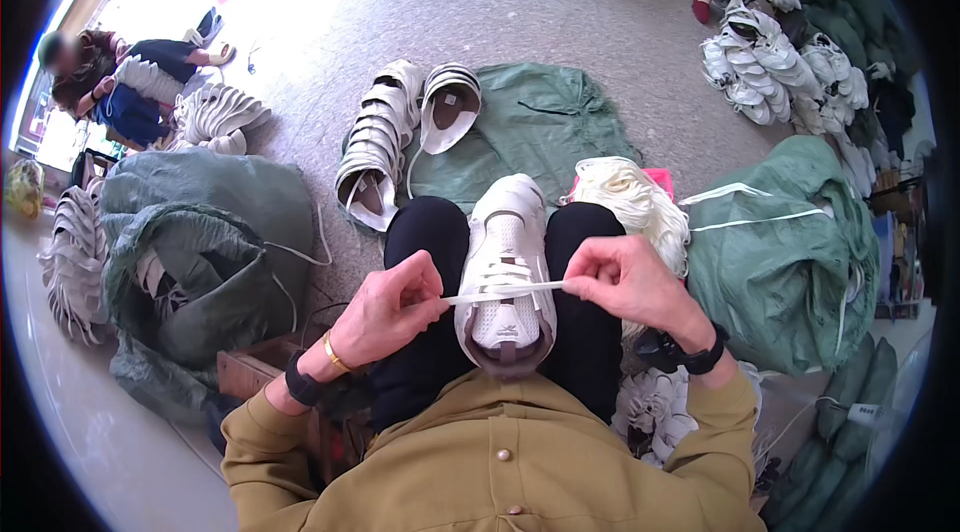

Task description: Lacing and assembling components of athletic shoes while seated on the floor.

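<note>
A white sneaker upper (pixel 503 242) rests between my knees, its toe pointing away from me and its tongue and heel opening nearest my body. Across its tongue runs a flat white shoelace (pixel 505 291), stretched sideways between my hands. My left hand (pixel 393 310) pinches the lace at the shoe's left side. On the other side, my right hand (pixel 632 279) grips the lace between thumb and fingers. More lacing crosses the upper further forward. The lace ends inside my fingers are hidden.
A row of nested shoe uppers (pixel 382 142) and a single upper (pixel 449 110) lie on a green sack (pixel 520 147) ahead. White laces (pixel 625 202) are heaped by my right knee. Full green sacks (pixel 780 252) flank me. Two people sit farther off beside shoe piles.
</note>
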### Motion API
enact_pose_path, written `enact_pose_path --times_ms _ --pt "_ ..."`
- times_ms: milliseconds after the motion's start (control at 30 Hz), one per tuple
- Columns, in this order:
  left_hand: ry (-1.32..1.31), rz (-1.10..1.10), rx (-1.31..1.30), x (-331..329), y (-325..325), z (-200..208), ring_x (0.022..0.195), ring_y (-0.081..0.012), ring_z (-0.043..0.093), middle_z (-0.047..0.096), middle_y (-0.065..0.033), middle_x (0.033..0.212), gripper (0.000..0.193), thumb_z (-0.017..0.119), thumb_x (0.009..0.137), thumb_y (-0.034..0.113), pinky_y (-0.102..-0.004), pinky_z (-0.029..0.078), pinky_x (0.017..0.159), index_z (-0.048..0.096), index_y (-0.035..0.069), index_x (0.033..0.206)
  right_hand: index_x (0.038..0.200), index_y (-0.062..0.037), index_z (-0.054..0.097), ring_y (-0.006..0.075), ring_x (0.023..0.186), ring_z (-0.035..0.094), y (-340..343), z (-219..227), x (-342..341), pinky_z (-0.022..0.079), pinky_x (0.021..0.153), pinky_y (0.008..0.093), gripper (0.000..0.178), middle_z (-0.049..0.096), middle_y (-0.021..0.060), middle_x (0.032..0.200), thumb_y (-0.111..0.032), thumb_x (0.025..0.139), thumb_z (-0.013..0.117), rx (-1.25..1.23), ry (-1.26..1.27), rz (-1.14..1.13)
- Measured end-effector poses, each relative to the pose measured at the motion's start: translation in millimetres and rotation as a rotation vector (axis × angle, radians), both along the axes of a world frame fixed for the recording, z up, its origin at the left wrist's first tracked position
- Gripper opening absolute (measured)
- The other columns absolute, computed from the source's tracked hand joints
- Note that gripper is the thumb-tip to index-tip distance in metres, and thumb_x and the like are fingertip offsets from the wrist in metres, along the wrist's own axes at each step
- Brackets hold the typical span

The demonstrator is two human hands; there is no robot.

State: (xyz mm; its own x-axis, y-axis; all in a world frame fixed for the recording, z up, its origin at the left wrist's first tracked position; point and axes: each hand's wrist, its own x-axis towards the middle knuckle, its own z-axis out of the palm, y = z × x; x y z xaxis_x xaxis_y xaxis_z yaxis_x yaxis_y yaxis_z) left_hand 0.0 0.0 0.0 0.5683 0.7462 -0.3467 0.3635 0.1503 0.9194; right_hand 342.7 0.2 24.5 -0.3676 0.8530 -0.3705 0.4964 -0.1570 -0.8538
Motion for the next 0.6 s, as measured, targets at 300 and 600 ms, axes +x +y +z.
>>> enact_pose_path --times_ms 300,600 --pt "-0.111 0.022 0.011 -2 -3 16 0.069 -0.0057 0.061 0.066 -0.0013 0.077 0.008 0.063 0.096 -0.004 -0.0243 0.048 0.062 0.058 0.002 0.097 0.093 0.0009 0.073 0.0027 0.063 0.058 36 -4 -21 0.046 0.058 0.0231 0.012 0.067 -0.0008 0.072 -0.01 0.093 0.077 0.227 0.093 -0.155" --pt "-0.09 -0.02 0.027 -1 -1 18 0.07 -0.0065 0.061 0.066 -0.0009 0.078 0.008 0.063 0.096 -0.004 -0.0247 0.049 0.063 0.058 0.002 0.098 0.094 0.0027 0.072 0.0116 0.064 0.064 59 4 -34 0.051 0.06 0.0291 0.012 0.071 0.01 0.074 -0.007 0.089 0.075 0.391 -0.012 -0.04"
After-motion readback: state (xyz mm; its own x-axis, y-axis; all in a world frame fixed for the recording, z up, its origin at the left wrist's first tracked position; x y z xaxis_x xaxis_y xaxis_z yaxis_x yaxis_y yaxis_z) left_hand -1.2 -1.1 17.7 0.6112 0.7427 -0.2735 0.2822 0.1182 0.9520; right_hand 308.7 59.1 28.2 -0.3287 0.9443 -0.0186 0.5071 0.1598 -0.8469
